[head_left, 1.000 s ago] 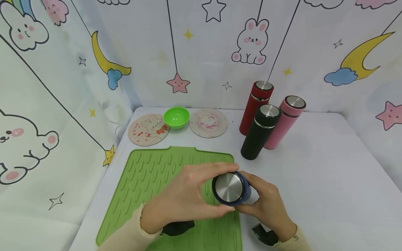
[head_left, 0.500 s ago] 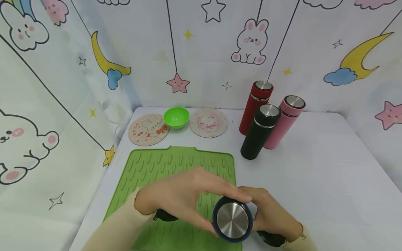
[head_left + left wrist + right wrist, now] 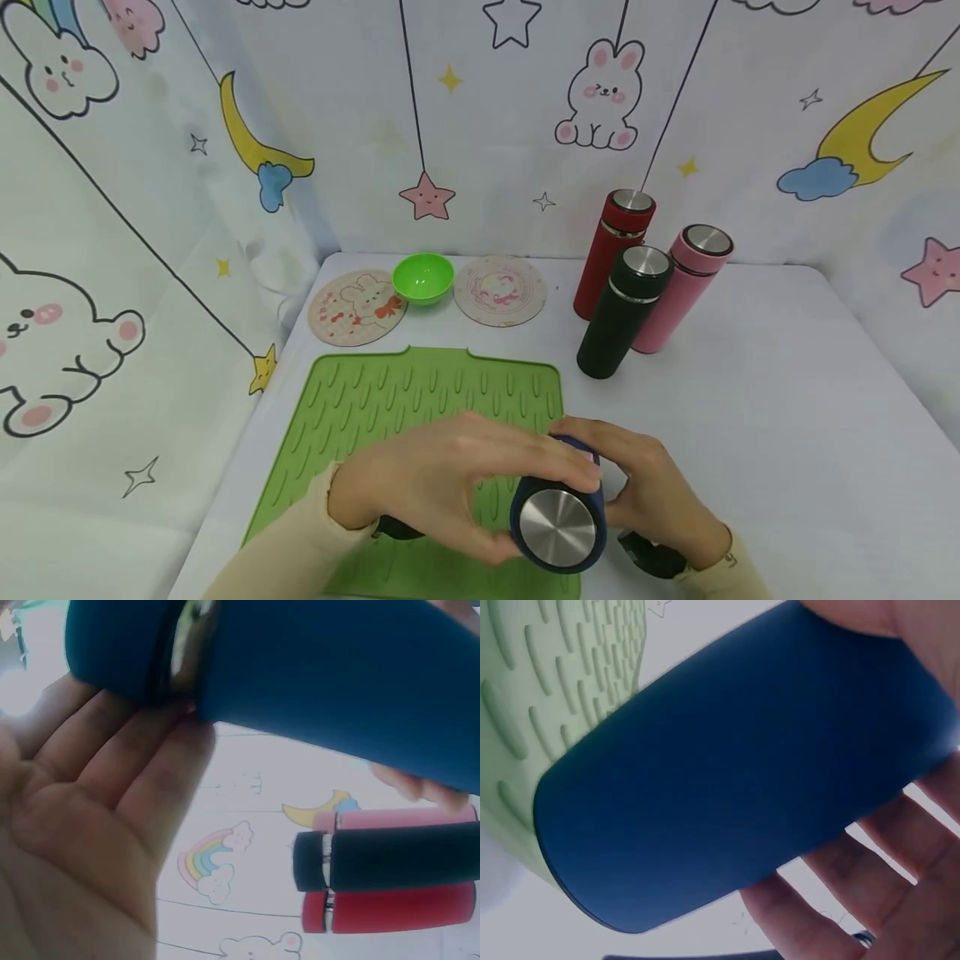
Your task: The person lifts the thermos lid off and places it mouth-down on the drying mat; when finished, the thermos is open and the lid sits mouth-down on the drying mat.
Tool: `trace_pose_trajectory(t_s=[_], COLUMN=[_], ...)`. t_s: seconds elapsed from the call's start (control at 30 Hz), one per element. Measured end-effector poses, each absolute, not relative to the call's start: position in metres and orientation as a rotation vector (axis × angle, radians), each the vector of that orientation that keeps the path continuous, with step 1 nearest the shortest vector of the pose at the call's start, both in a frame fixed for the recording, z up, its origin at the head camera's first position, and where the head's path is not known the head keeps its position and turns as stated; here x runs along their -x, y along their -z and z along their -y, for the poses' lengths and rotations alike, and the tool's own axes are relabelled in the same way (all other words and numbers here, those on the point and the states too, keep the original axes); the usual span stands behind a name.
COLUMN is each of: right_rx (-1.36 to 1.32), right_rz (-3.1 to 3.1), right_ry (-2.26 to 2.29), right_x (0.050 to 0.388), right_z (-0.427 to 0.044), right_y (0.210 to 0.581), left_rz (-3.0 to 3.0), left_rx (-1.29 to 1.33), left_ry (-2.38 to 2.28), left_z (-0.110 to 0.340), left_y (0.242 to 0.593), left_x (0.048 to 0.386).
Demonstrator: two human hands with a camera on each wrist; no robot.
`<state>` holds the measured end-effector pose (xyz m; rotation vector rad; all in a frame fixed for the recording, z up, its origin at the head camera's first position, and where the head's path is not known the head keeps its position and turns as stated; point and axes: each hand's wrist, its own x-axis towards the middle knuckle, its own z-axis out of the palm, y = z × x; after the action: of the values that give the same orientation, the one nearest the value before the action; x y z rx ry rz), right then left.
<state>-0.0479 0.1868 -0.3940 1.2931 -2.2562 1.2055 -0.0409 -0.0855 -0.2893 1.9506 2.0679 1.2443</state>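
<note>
Both hands are on a blue thermos bottle (image 3: 558,527), whose steel-topped lid tilts toward me above the green mat's right edge. My left hand (image 3: 457,483) holds the lid end, thumb on the near side and fingers across the far side. In the left wrist view, its fingers (image 3: 142,750) lie against the lid and the silver ring below it. My right hand (image 3: 645,483) grips the bottle's body from the right. The right wrist view shows the plain blue body (image 3: 742,772) with several fingers (image 3: 855,877) beneath it and the base at left.
A green ridged mat (image 3: 420,392) lies under the left arm. Beyond it are a green bowl (image 3: 423,280) and two round patterned coasters (image 3: 352,312). Dark green (image 3: 622,317), red (image 3: 611,258) and pink (image 3: 682,287) thermos bottles stand upright behind the right hand.
The blue thermos bottle has come nearer to me, and its lid has tipped toward me. Both hands moved with it; over the last half second the right hand shifted slightly forward.
</note>
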Motion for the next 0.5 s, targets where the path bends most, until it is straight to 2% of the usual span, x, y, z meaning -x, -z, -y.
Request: trace_pose_trajectory(t_s=[0.2,0.5], right_rx=[-1.166,-0.97], right_rz=[2.185,2.165], right_ry=[-1.18,-1.133], right_x=[0.051,0.049], right_z=[-0.185,-0.182], right_y=[0.399,0.4], left_rz=[-2.217,-2.502], left_rx=[-1.988,-1.875], left_ry=[-1.393,-1.778], left_z=[0.085,0.07], left_y=[0.301,0.318], left_x=[0.043,0.039])
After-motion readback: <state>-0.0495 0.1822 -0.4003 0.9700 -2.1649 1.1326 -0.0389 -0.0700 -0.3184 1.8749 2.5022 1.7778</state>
